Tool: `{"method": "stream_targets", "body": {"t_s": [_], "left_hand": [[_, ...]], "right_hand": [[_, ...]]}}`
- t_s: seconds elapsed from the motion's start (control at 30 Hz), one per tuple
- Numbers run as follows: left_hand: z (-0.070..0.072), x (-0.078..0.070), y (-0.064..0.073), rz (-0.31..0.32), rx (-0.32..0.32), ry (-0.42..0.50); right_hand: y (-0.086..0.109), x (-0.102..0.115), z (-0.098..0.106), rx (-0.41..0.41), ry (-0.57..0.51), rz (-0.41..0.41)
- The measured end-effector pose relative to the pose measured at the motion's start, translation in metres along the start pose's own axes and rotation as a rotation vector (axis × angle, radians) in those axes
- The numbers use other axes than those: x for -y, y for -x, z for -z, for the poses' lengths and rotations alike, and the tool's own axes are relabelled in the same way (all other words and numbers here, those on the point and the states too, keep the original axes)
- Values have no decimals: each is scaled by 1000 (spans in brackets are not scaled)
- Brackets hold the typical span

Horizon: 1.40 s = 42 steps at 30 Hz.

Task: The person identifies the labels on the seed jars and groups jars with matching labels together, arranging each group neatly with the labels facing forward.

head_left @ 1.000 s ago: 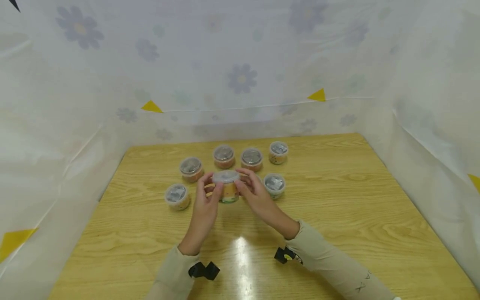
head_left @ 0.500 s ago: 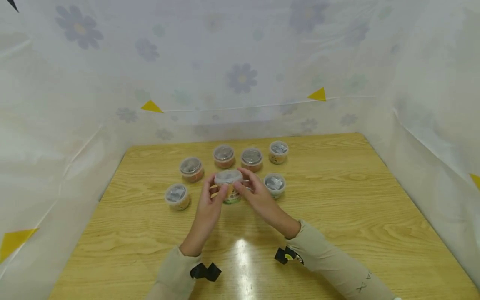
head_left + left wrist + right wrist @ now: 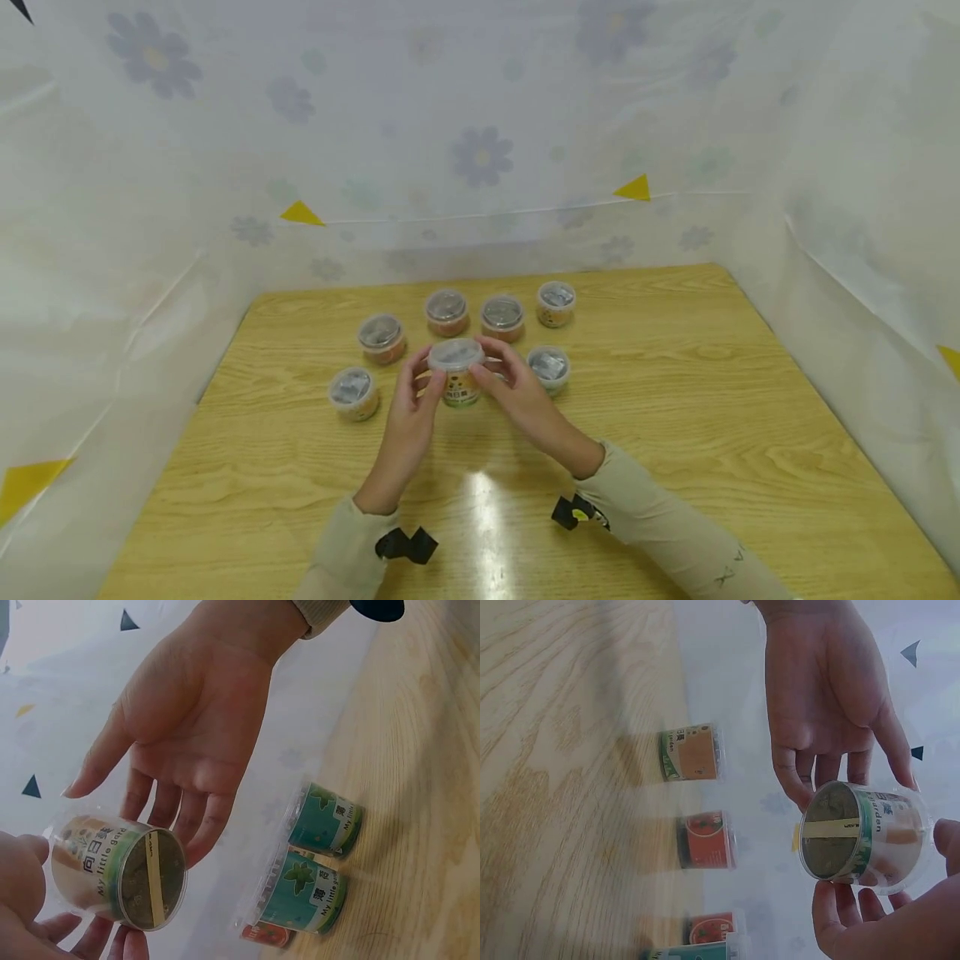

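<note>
Above the table, a lidded clear plastic cup (image 3: 459,379) is held between both hands. Its label reads "My little garden", and its base in the left wrist view shows grey-brown filling and a pale wooden stick (image 3: 154,879). My left hand (image 3: 408,400) pinches one side, thumb in front and fingers behind. From the other side my right hand (image 3: 517,396) grips it the same way, thumb near the lid rim. In the right wrist view, the left hand (image 3: 829,697) is the upper one and the right hand (image 3: 892,926) the lower.
Several similar lidded cups stand in an arc behind: orange-labelled (image 3: 354,394), red (image 3: 382,337), red (image 3: 447,313), red (image 3: 502,317), orange (image 3: 556,304) and green (image 3: 549,369). Another green cup (image 3: 324,819) shows in the left wrist view. Flowered sheeting (image 3: 480,242) encloses the wooden table (image 3: 675,400).
Between the fingers the held cup has turned, so its printed lettering now faces the head camera instead of a plain orange part. Both hands stay in nearly the same place.
</note>
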State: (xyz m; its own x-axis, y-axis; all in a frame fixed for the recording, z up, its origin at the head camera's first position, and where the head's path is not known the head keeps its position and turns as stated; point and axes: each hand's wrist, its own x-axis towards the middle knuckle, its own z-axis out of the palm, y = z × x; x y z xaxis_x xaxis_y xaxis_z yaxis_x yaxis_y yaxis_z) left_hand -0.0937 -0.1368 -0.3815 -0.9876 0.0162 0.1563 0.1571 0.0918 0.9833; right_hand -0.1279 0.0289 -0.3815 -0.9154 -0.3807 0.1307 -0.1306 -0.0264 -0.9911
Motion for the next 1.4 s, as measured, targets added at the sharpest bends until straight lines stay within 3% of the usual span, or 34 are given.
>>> {"method": "stream_targets", "body": {"t_s": [0.27,0.5,0.63,0.83,1.03,1.2,1.4], "left_hand": [[4,35,-6,-46,-7,21],[7,25,3,-75,-15,54],[14,29,11,-37,-41,42],[27,62,13,-3,-118,-43],[33,81,11,11,-157,-109],[36,89,9,27,-158,-102],[36,99,6,37,-173,-90]], "right_hand": [[-11,-36,1,-27,9,67],[-11,-43,-6,-23,-33,10],[-10,-37,-17,7,-54,-5],[-12,-35,-36,54,-43,4],[-23,-47,-51,33,-48,26],[-35,-59,-59,27,-41,32],[-42,-73,-65,42,-115,-7]]}}
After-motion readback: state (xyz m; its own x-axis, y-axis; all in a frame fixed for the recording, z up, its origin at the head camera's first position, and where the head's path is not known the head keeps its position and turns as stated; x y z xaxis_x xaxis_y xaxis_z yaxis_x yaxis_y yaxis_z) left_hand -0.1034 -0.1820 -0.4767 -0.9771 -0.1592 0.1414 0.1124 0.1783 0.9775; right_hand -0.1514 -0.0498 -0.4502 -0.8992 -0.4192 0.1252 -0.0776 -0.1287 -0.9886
